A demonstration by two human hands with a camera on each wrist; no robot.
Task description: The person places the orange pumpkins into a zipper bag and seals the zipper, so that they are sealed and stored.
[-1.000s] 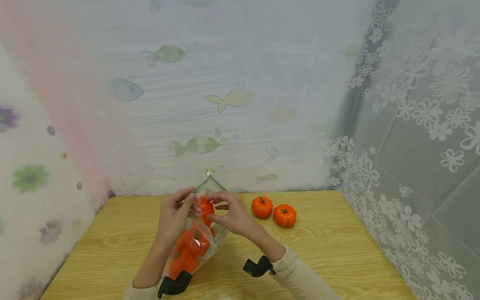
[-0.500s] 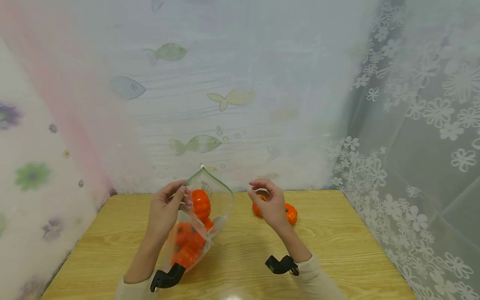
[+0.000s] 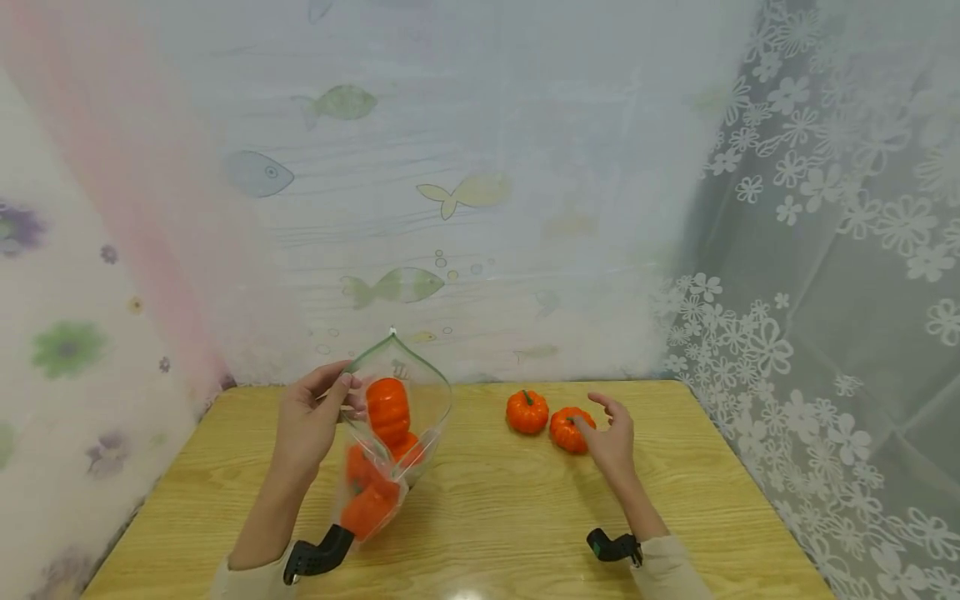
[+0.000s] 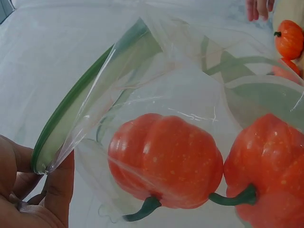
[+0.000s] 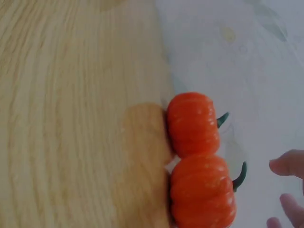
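My left hand [image 3: 311,421] pinches the edge of a clear zip bag [image 3: 431,387] with a green seal, holding its mouth wide. Inside the bag are several small orange pumpkins [image 3: 387,408]; in the left wrist view two of them, a rounder pumpkin [image 4: 166,159] and another pumpkin [image 4: 268,166], show green stems through the plastic. My right hand [image 3: 613,437] is beside the nearer loose pumpkin [image 3: 572,430], fingers spread around its right side and holding nothing. In the right wrist view a gap shows between the fingertips [image 5: 289,164] and that pumpkin [image 5: 203,192].
A second loose pumpkin [image 3: 527,412] sits just left of the nearer one on the wooden table [image 3: 510,517]. Behind the table hangs a pale curtain [image 3: 525,250] with fish prints, and a flowered curtain [image 3: 825,358] hangs at the right.
My right hand has let go of a pumpkin inside the bag and moved right to the loose pumpkins. My left hand has shifted slightly left with the bag, whose mouth stands wider.
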